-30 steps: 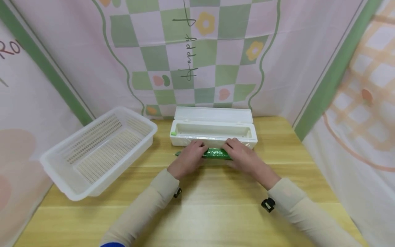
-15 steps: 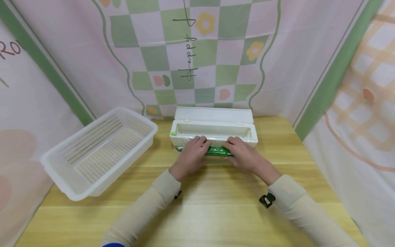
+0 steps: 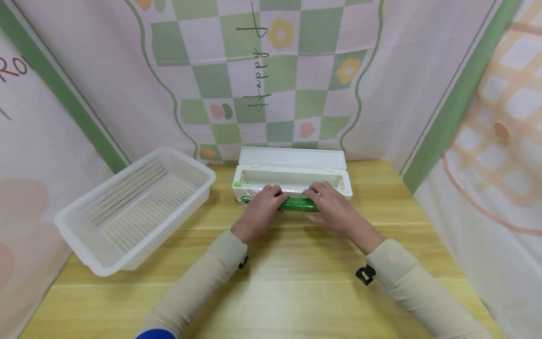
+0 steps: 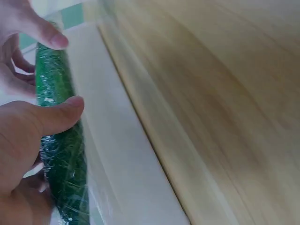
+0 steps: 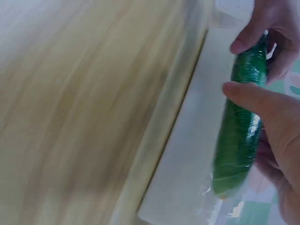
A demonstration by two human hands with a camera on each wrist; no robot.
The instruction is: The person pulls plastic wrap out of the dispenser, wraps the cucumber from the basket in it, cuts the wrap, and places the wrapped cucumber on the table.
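A green cucumber [image 3: 298, 204] wrapped in clear cling film lies crosswise in both hands, at the front wall of a long white cling film box [image 3: 292, 177] whose lid is up. My left hand [image 3: 263, 207] grips its left part, thumb on the near side and fingers curled behind. Farther right, my right hand [image 3: 332, 207] holds it the same way. In the left wrist view the film on the cucumber [image 4: 58, 159] looks creased, and a clear sheet trails beside it. The right wrist view shows the cucumber's pale rounded end [image 5: 226, 185] under film.
A white plastic basket [image 3: 139, 212] with slotted sides stands at the left of the wooden table [image 3: 288, 292]. A green slider [image 3: 238, 183] sits at the box's left end. Behind the table hangs a checkered cloth [image 3: 279, 70].
Both hands have moved slightly away from me with the cucumber, closer against the box front. The cucumber now sits a little higher in the head view. Basket and box stay put.
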